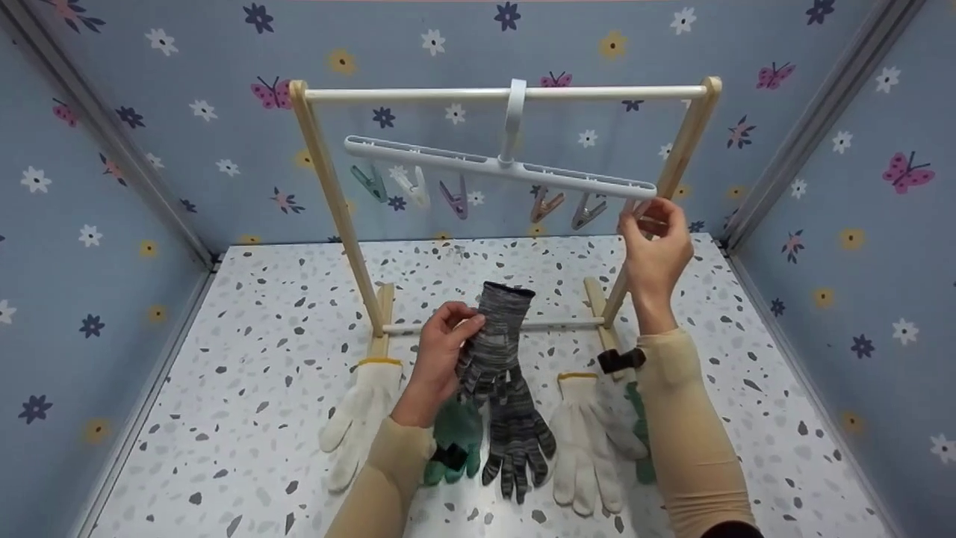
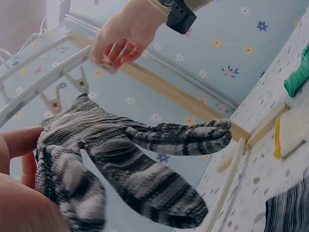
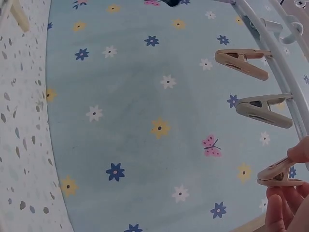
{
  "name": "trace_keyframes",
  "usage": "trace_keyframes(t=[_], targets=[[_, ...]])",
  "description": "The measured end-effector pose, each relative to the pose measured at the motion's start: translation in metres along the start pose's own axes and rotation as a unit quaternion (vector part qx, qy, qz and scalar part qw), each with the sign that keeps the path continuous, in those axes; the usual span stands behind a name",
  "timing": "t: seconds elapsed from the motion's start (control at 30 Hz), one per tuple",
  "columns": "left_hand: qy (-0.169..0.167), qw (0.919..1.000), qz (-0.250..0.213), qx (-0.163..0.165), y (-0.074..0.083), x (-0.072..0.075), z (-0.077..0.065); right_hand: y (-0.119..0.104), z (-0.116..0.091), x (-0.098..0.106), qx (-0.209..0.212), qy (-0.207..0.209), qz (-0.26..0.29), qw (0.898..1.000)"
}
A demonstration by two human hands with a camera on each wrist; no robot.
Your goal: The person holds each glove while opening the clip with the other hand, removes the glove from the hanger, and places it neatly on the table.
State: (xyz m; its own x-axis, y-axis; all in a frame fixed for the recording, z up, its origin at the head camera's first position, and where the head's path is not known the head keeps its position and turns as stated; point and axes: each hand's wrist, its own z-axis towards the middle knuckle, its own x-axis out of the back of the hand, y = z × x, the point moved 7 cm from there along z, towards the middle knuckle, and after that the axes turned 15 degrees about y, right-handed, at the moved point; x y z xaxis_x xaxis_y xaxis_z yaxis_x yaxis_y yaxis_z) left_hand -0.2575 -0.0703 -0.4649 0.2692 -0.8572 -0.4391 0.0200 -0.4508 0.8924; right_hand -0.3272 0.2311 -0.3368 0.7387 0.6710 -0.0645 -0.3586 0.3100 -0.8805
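My left hand pinches a grey and black striped knit glove near its cuff, which points up, while its fingers hang down. In the left wrist view the same glove dangles below the hanger. My right hand is up at the right end of a white clip hanger, which tilts down to the right. Its thumb and fingers pinch a beige clothespin there. Several more clips hang along the bar, among them a brown one and a grey one.
The hanger hooks over the white rail of a wooden stand. On the speckled table lie a second striped glove, white gloves with yellow cuffs on both sides, and green gloves partly hidden by my arms. Flowered walls enclose it.
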Motion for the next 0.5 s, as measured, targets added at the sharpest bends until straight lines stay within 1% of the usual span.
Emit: trace_keyframes(t=[0.1, 0.2, 0.33, 0.4, 0.5], targets=[[0.033, 0.9994, 0.010, -0.010, 0.008, 0.023, -0.004, 0.000, -0.001, 0.000, -0.001, -0.001, 0.002, 1.000], [0.067, 0.9972, 0.030, -0.017, 0.017, 0.047, -0.007, 0.000, -0.001, 0.000, 0.006, -0.002, 0.004, 1.000], [0.100, 0.9937, 0.049, -0.016, 0.025, 0.080, -0.012, 0.000, -0.001, 0.000, 0.008, -0.006, 0.004, 1.000], [0.111, 0.9923, 0.053, -0.018, 0.028, 0.097, -0.014, 0.000, -0.001, 0.001, 0.007, -0.007, 0.003, 1.000], [0.136, 0.9886, 0.062, -0.021, 0.033, 0.122, -0.018, 0.001, 0.000, 0.002, 0.005, -0.009, 0.002, 1.000]])
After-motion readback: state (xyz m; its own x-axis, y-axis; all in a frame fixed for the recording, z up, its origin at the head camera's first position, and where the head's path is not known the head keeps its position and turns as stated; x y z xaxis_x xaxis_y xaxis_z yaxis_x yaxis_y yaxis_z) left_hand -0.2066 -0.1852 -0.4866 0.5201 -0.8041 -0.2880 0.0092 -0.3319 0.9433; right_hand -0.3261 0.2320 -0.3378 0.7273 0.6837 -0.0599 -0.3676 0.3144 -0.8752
